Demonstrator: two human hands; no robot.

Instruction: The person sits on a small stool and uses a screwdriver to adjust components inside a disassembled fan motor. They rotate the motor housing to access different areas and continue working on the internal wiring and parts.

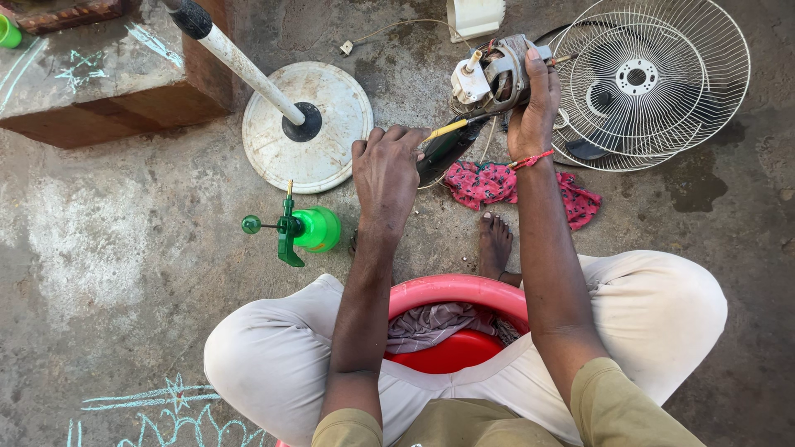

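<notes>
My right hand (534,108) grips a bare fan motor (493,76), metal with a white plastic part, held up over the concrete floor. My left hand (387,170) is closed around a tool with a yellow shaft (445,130) and a dark handle, its tip pointing toward the motor's lower side. A red thread circles my right wrist. A pink patterned cloth (489,184) lies on the floor just beneath the hands.
White round fan base (331,136) with its pole (240,60) stands left of the hands. White wire fan guards (654,83) lie at the right. A green spray bottle (305,229) sits left. Red plastic stool (455,290) between my knees; stone step (99,74) far left.
</notes>
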